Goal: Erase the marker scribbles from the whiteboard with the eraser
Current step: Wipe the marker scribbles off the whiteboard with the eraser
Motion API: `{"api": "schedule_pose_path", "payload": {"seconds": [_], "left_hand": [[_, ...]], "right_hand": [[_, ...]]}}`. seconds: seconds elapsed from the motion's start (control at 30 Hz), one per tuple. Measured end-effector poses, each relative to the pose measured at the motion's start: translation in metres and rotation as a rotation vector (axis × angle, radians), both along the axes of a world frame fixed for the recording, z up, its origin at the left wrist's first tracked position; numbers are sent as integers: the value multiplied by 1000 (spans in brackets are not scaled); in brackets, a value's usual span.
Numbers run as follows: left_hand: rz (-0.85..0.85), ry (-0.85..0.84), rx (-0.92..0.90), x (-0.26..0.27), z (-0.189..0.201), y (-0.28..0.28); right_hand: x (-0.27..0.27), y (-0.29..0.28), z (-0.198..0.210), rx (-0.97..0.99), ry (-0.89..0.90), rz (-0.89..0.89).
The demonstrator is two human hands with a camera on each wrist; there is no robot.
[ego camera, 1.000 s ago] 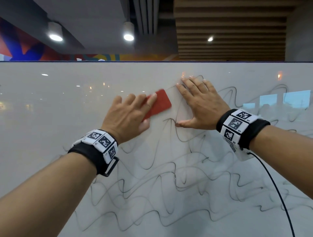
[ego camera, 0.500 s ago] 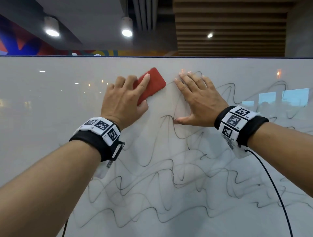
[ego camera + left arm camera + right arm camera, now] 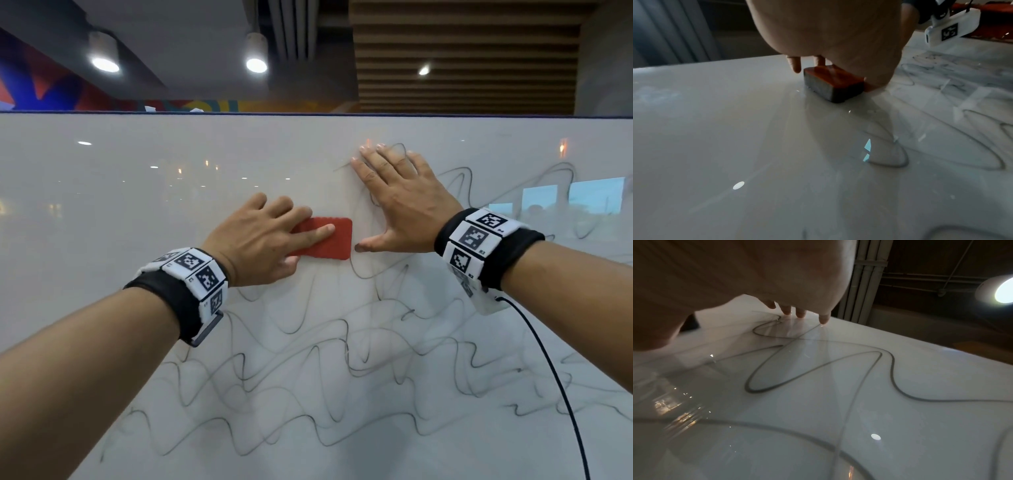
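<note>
Glossy whiteboard [image 3: 137, 205] fills the view; the left hand [image 3: 253, 240] pinches the red eraser [image 3: 337, 240] flat against it, apparently mid-wipe, while the right hand [image 3: 400, 209] lies spread, holding nothing. Next, sweep down over the black scribbles [image 3: 308, 377].

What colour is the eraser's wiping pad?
Grey, under a red back. The eraser shows it best in the left wrist view.

Head view bright and sharp; ceiling lamps [image 3: 256, 64] upper left, glare dots on the glossy whiteboard [image 3: 102, 212], edges bowed. Wrist views dim, grainy, foreground blurred; lamp [image 3: 1004, 289] flares at right edge, soft shadows mid-frame.
</note>
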State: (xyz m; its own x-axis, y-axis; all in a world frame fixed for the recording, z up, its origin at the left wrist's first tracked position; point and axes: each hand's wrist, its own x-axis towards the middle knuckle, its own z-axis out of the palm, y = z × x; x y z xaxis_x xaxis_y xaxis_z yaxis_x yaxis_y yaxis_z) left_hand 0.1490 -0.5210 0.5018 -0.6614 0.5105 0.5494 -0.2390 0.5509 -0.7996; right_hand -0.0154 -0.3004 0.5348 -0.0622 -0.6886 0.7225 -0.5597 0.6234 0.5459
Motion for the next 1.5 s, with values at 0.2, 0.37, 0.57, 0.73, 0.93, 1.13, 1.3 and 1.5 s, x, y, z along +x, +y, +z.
{"api": "schedule_pose_path", "payload": {"seconds": [0.2,0.37,0.57,0.73,0.93,1.13,1.3,1.5], "left_hand": [[18,210,227,2,11,3],[-43,4,-5,-9,-11,8],[-21,146,148,-6,5,4],[-13,96,88,-5,2,5],[-25,-73,-78,-6,-6,6],[19,139,164,-2,7,8],[-25,51,96,-5,-5,14],[-142,73,244,-3,-3,12]], "right_hand": [[-3,5,5,43,2,12],[-3,6,6,47,-1,2],[-3,6,5,47,2,3],[-4,6,5,41,4,10],[-6,5,5,47,-8,17],[-3,6,6,44,-28,41],[7,8,-2,106,-22,39],[21,-14,-25,91,114,347]]}}
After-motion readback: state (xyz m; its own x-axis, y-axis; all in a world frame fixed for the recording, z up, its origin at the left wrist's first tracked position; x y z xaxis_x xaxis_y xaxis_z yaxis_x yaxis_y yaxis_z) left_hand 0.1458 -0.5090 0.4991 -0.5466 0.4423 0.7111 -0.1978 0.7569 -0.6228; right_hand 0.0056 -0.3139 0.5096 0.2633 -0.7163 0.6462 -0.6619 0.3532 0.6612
